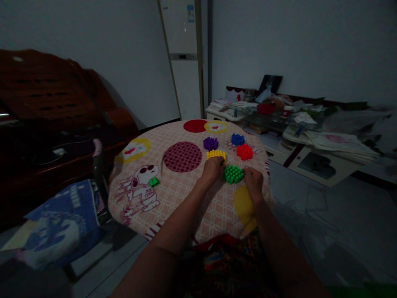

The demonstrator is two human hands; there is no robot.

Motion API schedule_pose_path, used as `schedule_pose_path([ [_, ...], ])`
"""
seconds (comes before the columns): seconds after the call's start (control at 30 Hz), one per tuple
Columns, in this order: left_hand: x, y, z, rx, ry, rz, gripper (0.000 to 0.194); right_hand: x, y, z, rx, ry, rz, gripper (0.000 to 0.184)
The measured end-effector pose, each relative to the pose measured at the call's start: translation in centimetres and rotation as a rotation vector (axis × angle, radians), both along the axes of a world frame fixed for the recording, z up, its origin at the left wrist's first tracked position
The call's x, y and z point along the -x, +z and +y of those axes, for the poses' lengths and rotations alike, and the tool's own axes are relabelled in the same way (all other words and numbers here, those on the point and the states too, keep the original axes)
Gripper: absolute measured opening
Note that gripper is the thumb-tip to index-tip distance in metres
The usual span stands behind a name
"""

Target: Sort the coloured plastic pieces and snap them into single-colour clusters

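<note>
On the round table, a cluster of green knobbed pieces lies between my two hands. My left hand is closed at its left side, just in front of a yellow cluster; a small dark spot shows at the fingertips, too small to name. My right hand has its fingers pinched together at the green cluster's right edge; what they grip is hidden. Behind lie a purple cluster, a blue cluster and a red cluster.
A small green block lies apart on the left of the patterned tablecloth. A chair with a blue cloth stands at the left, before a wooden bench. A cluttered low cabinet runs along the right wall.
</note>
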State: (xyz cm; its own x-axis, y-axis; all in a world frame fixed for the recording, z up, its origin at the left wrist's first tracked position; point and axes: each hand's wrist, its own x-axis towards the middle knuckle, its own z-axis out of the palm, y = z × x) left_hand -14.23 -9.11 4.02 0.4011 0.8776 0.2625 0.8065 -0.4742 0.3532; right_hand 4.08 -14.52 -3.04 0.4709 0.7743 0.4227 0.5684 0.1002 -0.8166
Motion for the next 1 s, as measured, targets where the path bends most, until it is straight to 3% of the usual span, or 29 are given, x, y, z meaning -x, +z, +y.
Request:
schedule_pose_path([
  [0.37,-0.4,-1.4,0.5,0.067,-0.066,-0.041,0.031,0.0,0.1,0.0,0.001,0.006,0.002,0.051],
  [0.53,1.2,-0.9,0.2,0.037,-0.024,-0.179,0.027,0.0,-0.1,0.0,0.004,0.006,0.013,0.051],
  [0.77,6.4,-0.4,0.9,0.003,0.209,-0.302,0.023,-0.1,-0.3,0.0,0.000,0.003,0.021,0.052],
  [1.0,14.6,0.7,0.0,0.102,0.583,-0.165,0.033,-0.3,-0.6,0.2,-0.004,0.003,0.034,0.049],
])
